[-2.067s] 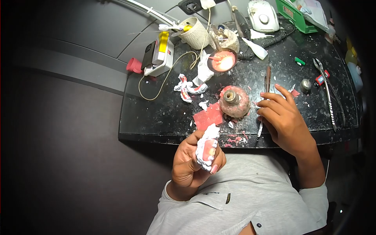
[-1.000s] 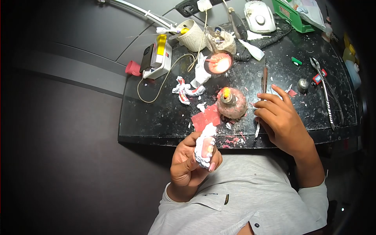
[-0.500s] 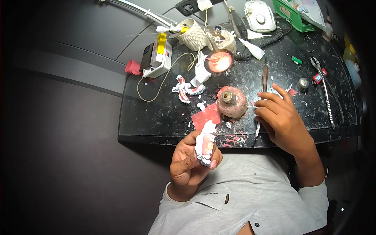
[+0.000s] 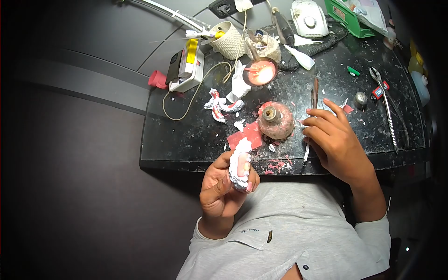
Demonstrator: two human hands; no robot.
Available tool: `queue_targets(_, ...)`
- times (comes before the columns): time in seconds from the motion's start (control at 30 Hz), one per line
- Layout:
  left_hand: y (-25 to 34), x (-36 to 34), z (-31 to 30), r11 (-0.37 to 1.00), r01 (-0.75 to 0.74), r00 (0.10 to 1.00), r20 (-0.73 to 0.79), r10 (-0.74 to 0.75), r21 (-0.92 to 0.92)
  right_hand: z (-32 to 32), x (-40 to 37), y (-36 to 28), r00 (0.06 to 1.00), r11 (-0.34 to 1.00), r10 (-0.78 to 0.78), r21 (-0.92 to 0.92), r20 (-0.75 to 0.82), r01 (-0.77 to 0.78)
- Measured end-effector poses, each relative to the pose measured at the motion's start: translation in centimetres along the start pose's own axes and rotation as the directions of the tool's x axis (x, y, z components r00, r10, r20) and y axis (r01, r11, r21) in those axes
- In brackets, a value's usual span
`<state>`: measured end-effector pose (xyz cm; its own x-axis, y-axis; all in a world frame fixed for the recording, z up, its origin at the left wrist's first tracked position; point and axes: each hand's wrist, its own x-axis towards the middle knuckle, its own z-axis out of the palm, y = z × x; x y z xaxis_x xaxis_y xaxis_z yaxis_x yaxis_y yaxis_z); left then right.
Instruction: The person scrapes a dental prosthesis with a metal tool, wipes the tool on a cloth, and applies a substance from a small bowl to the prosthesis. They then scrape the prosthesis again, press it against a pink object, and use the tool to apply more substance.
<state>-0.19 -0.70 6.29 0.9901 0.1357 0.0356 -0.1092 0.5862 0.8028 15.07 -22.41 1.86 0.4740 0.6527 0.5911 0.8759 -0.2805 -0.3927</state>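
Head view: dental model (image 4: 242, 165) clamped in left hand (image 4: 217, 188); right hand (image 4: 333, 136) well apart, fingers loosely parted.

Narrow gap between flask (image 4: 279, 129) and right hand (image 4: 332, 139)

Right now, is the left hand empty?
No, the left hand has a white-and-pink moulded piece in its grip.
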Motion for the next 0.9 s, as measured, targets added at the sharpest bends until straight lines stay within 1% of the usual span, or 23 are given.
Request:
queue_targets(0.27, 0.0, 0.1, -0.5, 1.0, -0.004, 1.0, 0.003, 0.004, -0.015, 0.0, 0.1, 0.0, 1.0, 1.0, -0.002, 0.0, -0.005, 0.002)
queue_targets(0.33, -0.1, 0.2, -1.0, 1.0, 0.001, 1.0, 0.018, -0.001, -0.031, 0.0, 0.1, 0.0, 0.998, 1.0, -0.006, 0.017, -0.059, 0.007)
queue_targets(0.37, -0.2, 0.3, -1.5, 0.999, 0.002, 1.0, 0.02, -0.001, -0.038, -0.1, 0.2, -0.1, 0.999, 1.0, -0.005, 0.012, -0.054, 0.006)
queue_targets(0.43, -0.4, 0.6, -2.5, 0.994, 0.001, 0.99, 0.142, 0.015, -0.114, -0.6, 0.6, -0.3, 0.992, 1.0, -0.008, 0.017, -0.127, 0.01)
queue_targets(0.47, -0.4, 0.8, -3.0, 0.994, 0.009, 0.988, 0.155, 0.008, -0.107, -0.7, 0.6, -0.1, 0.993, 1.0, -0.012, 0.003, -0.116, 0.012)
queue_targets(0.53, -0.9, 1.1, -3.5, 0.983, -0.011, 0.993, 0.116, 0.033, -0.182, -1.1, 0.8, 0.2, 0.972, 0.999, -0.01, -0.048, -0.233, -0.001)
queue_targets(0.57, -1.0, 1.2, -3.8, 0.978, -0.015, 0.994, 0.101, 0.037, -0.209, -1.8, 0.9, 0.1, 0.968, 0.999, 0.035, 0.023, -0.25, -0.03)
queue_targets(0.6, -1.1, 1.3, -4.2, 0.973, -0.02, 0.994, 0.098, 0.044, -0.232, -2.1, 1.1, 0.1, 0.972, 1.0, 0.023, -0.004, -0.236, -0.024)
queue_targets(0.67, -1.2, 1.7, -4.2, 0.953, -0.001, 1.0, 0.028, 0.01, -0.304, -2.3, 1.6, 0.0, 0.904, 0.974, 0.172, 0.202, -0.391, -0.098)
queue_targets(0.7, -1.3, 1.9, -4.6, 0.941, 0.013, 0.999, 0.038, 0.0, -0.338, -3.1, 2.4, 0.0, 0.895, 0.988, 0.094, 0.149, -0.436, -0.031)
queue_targets(0.73, -1.5, 2.1, -5.0, 0.932, 0.008, 0.999, 0.046, 0.009, -0.363, -4.2, 3.0, -0.2, 0.896, 0.993, 0.062, 0.119, -0.439, -0.011)
queue_targets(0.8, -1.9, 2.6, -5.8, 0.933, 0.022, 0.999, 0.052, -0.003, -0.359, -4.6, 4.2, -0.4, 0.844, 0.92, 0.178, 0.391, -0.507, 0.041)
queue_targets(0.83, -2.0, 2.8, -6.0, 0.932, 0.027, 0.998, 0.057, -0.007, -0.361, -5.0, 5.0, -0.7, 0.829, 0.833, 0.241, 0.546, -0.505, 0.091)
queue_targets(0.87, -2.2, 2.9, -6.2, 0.926, 0.025, 0.998, 0.064, -0.001, -0.378, -5.6, 5.8, -0.2, 0.842, 0.816, 0.204, 0.562, -0.499, 0.136)
queue_targets(0.9, -2.4, 3.1, -6.3, 0.927, 0.014, 0.998, 0.056, 0.008, -0.375, -6.0, 6.7, -0.3, 0.843, 0.79, 0.27, 0.607, -0.466, 0.082)
